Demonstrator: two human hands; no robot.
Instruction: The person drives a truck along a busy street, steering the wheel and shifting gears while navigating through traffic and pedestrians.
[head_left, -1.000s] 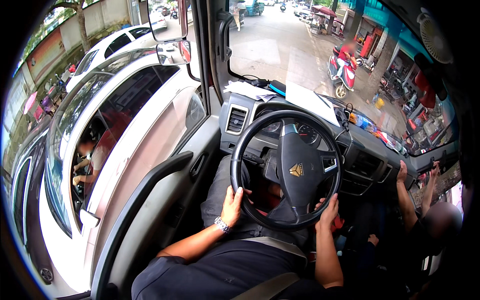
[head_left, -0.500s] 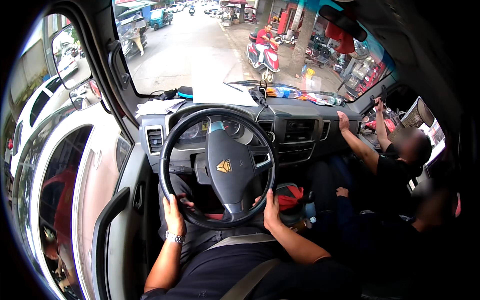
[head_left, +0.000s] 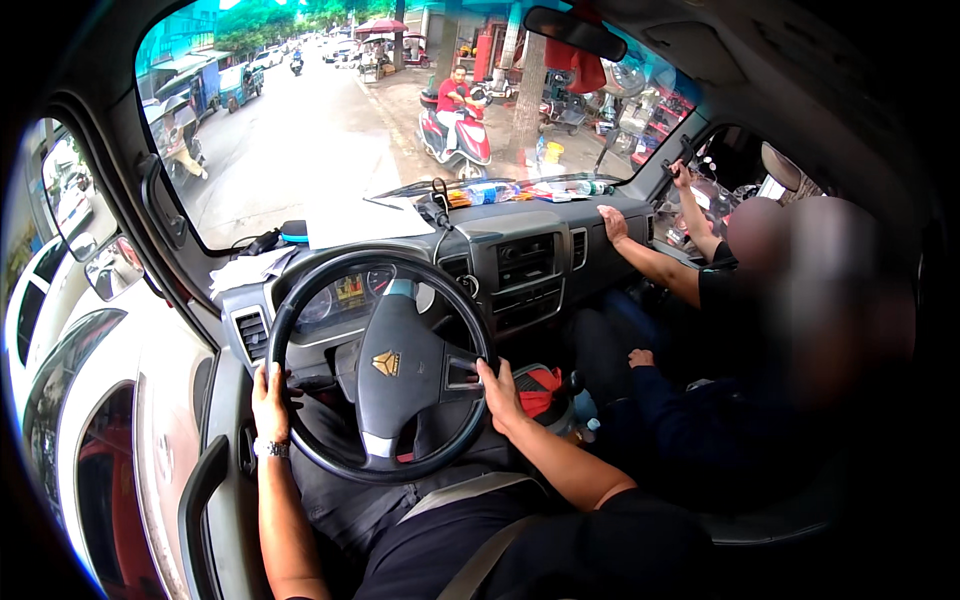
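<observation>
View swung further right since earlier; left hand (head_left: 268, 402), right hand (head_left: 500, 393): fingers clamped on steering wheel (head_left: 380, 365) rim.

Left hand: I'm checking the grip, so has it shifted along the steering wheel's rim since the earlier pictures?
No. The left hand grips the lower-left rim of the steering wheel, as before.

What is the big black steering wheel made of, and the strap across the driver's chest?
The steering wheel, gripped by the left hand and right hand, looks like matte black plastic or rubber; its rim shows only a dull sheen. The seat belt looks like woven grey fabric: flat, soft-edged, without shine.
</observation>
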